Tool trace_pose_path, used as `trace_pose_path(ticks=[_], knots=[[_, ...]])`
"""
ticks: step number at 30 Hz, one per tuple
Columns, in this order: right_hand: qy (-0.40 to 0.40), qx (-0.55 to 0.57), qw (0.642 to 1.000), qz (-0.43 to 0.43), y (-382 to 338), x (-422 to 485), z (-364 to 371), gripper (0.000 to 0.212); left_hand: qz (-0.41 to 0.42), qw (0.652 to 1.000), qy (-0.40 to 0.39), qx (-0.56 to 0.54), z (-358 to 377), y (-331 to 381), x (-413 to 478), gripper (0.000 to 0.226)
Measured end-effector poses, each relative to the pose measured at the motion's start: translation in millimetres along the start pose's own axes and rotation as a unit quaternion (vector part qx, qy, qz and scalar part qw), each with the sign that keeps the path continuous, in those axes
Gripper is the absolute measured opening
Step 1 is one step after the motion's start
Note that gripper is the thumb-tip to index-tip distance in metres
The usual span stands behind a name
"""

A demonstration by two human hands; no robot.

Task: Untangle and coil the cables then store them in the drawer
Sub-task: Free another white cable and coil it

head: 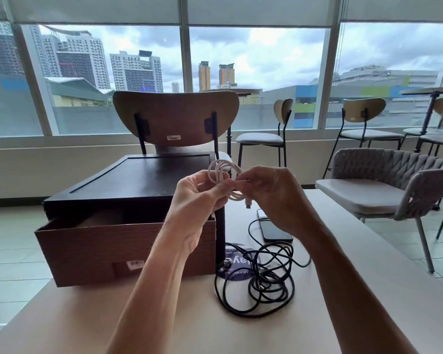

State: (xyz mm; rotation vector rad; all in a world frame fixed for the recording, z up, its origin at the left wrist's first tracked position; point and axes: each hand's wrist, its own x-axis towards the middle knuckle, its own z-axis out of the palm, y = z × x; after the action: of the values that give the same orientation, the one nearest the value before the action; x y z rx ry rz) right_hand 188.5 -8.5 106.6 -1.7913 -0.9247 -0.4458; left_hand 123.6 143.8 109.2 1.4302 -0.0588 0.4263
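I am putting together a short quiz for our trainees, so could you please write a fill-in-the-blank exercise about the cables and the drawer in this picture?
1. The coiled cable held between the left hand and the right hand is ____ in colour.
2. The tangled cable lying on the table is ____ in colour.
3. The drawer of the dark box stands ____.
Missing words: white; black; open.

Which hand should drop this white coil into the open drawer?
Left, probably. The left hand grips the white coil nearest the drawer; the right hand, farther off, pinches its loose end.
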Motion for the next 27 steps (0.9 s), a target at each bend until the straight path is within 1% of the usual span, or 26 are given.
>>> trace_pose_path(ticks=[3, 5, 7, 10, 12, 14, 17, 19, 22, 25, 27], knots=[[0.003, 0.001, 1.000, -0.001, -2, -1, -4, 0.003, -0.010, 0.998, 0.042, -0.052, -3, 1, 3, 0.006], [-0.012, -0.009, 1.000, -0.004, -4, -1, -7, 0.002, -0.025, 0.991, 0.072, -0.106, -5, 1, 5, 0.007], [-0.032, -0.035, 0.999, -0.022, -5, -2, -8, 0.004, -0.033, 0.986, 0.097, -0.130, -5, 0, 5, 0.010], [-0.092, -0.044, 0.995, -0.022, -13, -5, -13, 0.008, -0.016, 0.987, 0.121, -0.100, -5, 1, 2, 0.023], [-0.119, -0.022, 0.993, -0.005, -20, -6, -22, 0.012, 0.014, 0.991, 0.114, -0.065, -5, 4, 0, 0.024], [-0.116, 0.032, 0.993, -0.007, -29, -8, -35, 0.012, 0.052, 0.992, 0.112, -0.041, -7, 11, -3, 0.018], [-0.065, 0.131, 0.989, -0.024, -40, -11, -50, 0.010, 0.086, 0.989, 0.118, -0.022, -19, 26, -8, 0.015], [-0.036, 0.153, 0.987, -0.018, -46, -14, -58, 0.006, 0.091, 0.991, 0.095, -0.002, -28, 32, -15, 0.014], [-0.026, 0.150, 0.988, -0.017, -55, -20, -65, 0.015, 0.078, 0.995, 0.031, 0.056, -37, 37, -29, 0.014], [-0.039, 0.151, 0.988, 0.010, -51, -24, -65, 0.013, 0.019, 0.984, -0.083, 0.156, -53, 31, -44, 0.020], [-0.040, 0.137, 0.989, 0.041, -37, -26, -60, 0.020, -0.038, 0.966, -0.133, 0.220, -66, 14, -54, 0.016]])
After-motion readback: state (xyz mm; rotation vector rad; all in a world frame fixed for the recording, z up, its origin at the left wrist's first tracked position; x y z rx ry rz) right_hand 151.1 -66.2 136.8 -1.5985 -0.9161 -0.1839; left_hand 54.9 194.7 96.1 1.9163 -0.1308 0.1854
